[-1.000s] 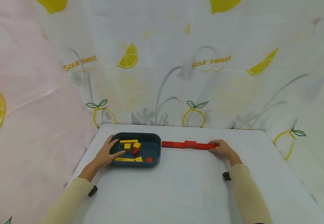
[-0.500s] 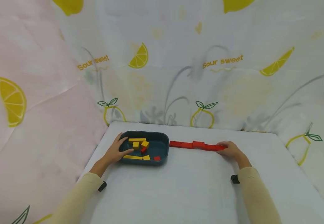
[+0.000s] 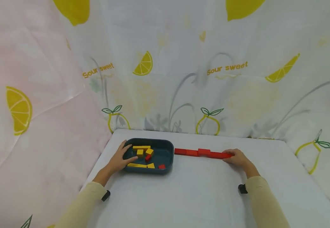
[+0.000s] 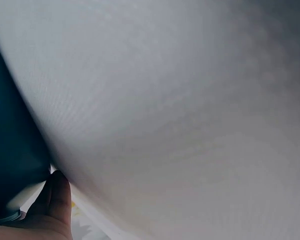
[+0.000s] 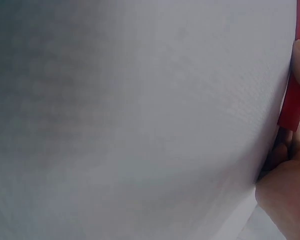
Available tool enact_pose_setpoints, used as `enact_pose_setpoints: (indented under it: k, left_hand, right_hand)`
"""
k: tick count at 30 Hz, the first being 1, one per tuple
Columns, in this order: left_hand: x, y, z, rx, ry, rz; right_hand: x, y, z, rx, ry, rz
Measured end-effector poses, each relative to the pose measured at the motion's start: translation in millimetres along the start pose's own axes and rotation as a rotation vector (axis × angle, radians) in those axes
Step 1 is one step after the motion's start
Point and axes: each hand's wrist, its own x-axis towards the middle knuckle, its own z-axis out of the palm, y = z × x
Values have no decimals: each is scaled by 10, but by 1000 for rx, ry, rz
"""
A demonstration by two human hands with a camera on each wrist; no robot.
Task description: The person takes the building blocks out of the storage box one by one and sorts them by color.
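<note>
My left hand (image 3: 117, 162) holds the left end of a dark blue-green tray (image 3: 167, 158), thumb and fingers spread over its rim. In the left wrist view the tray's outer wall (image 4: 12, 135) stands beside a fingertip that reaches down it. To the right, several red blocks (image 3: 191, 153) form a row on the white table; one in the middle sits slightly higher in view. My right hand (image 3: 237, 158) pinches the red block at the right end (image 3: 227, 155). That block (image 5: 292, 105) shows between thumb and fingers in the right wrist view, partly covered.
Inside the tray lie yellow blocks (image 3: 140, 153) of several shapes, and two small red blocks (image 3: 148, 157). A white table (image 3: 199, 196) stretches out in front. Lemon-print cloth (image 3: 165, 82) hangs behind and at the sides.
The head view has shifted, so everything appears further right. The end red block now lies more in line with its neighbour under my right hand. My left hand keeps its place on the tray.
</note>
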Motion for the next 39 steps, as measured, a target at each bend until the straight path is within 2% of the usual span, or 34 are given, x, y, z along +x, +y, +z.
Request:
enact_pose_setpoints:
  k: [10, 19, 25, 39]
  left_hand:
    - [-3, 0, 16, 9, 2, 2]
    - [-1, -6, 1, 15, 10, -1]
    - [23, -3, 9, 23, -9, -12]
    - [-5, -28, 35, 24, 14, -2]
  right_hand:
    - [-1, 30, 11, 2, 12, -19]
    - [10, 1, 11, 19, 6, 6]
    - [-7, 14, 8, 8, -3, 11]
    - [17, 25, 25, -2, 11, 4]
